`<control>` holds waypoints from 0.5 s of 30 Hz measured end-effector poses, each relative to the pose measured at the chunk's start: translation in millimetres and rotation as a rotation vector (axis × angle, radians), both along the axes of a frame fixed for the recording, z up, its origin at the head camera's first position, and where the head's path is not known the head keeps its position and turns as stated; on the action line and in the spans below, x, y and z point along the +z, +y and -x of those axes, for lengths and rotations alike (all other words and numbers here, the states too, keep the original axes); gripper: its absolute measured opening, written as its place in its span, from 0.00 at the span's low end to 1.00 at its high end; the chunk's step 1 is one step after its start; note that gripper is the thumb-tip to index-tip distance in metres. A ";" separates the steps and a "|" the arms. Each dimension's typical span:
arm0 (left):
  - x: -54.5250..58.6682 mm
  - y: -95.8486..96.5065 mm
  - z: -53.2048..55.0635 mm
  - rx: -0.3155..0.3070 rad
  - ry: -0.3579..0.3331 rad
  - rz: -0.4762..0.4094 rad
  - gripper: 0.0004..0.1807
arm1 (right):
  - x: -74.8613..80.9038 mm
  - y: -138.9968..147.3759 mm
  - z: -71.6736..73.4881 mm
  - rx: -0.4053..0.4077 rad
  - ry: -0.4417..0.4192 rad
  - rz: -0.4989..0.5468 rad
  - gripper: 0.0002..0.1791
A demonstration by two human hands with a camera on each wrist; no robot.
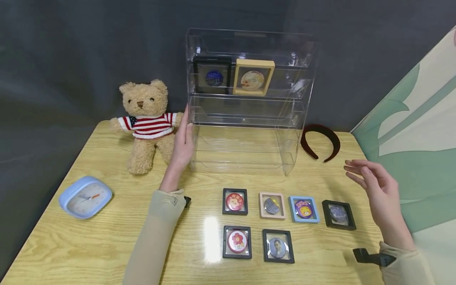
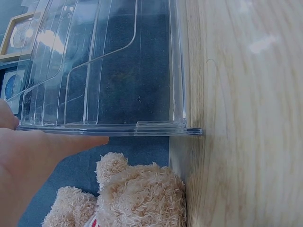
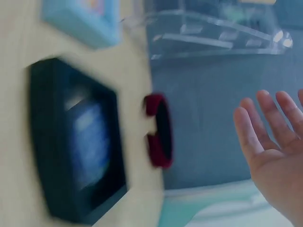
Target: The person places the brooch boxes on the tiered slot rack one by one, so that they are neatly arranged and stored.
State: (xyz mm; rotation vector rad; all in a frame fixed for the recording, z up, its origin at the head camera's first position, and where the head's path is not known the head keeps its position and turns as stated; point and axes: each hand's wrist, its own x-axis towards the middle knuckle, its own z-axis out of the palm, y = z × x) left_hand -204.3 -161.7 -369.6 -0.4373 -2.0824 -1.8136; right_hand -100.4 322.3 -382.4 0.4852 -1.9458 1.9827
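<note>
A clear tiered display rack [image 1: 246, 113] stands at the back of the table. My left hand [image 1: 183, 144] rests along its left side, fingers straight, and the left wrist view shows that hand [image 2: 28, 156] against the rack's side panel. On an upper tier sit a black-framed blue badge [image 1: 214, 78] and a yellow-framed badge [image 1: 253, 79]. My right hand [image 1: 379, 190] is raised over the table's right side, fingers loosely bent with nothing in them. Nearest to it lies a black-framed dark badge [image 1: 338, 214]; left of that is a blue-framed bear badge [image 1: 304, 209].
More framed badges lie in front: a red one [image 1: 234, 201], a pink-framed one [image 1: 272, 206], a flower one [image 1: 237, 242] and a portrait one [image 1: 278, 246]. A teddy bear [image 1: 149, 118] stands left of the rack, a blue clock [image 1: 86, 197] nearer, a dark red headband [image 1: 322, 136] right.
</note>
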 end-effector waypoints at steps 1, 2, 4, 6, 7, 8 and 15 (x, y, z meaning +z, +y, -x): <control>-2.2 0.2 2.5 -0.001 0.003 -0.001 0.30 | -5.5 4.7 -4.7 -0.007 -0.012 -0.002 0.19; -5.3 0.4 5.5 0.000 0.007 0.000 0.30 | -11.0 9.2 -9.1 -0.010 -0.023 -0.004 0.19; -13.0 0.0 12.6 0.001 0.016 -0.002 0.30 | -22.1 17.5 -17.0 -0.016 -0.049 -0.009 0.20; -21.1 -1.1 19.4 0.007 0.025 -0.002 0.30 | -32.6 24.4 -23.6 -0.015 -0.078 -0.008 0.20; -25.0 -1.8 22.5 0.010 0.027 -0.001 0.31 | -37.6 27.8 -26.3 -0.008 -0.088 -0.005 0.20; -27.6 -2.4 24.5 0.012 0.029 0.000 0.31 | -42.1 30.9 -28.7 -0.001 -0.098 -0.008 0.20; -30.4 -5.2 23.5 0.005 0.049 0.005 0.31 | -65.1 48.6 -37.5 0.076 -0.132 -0.022 0.21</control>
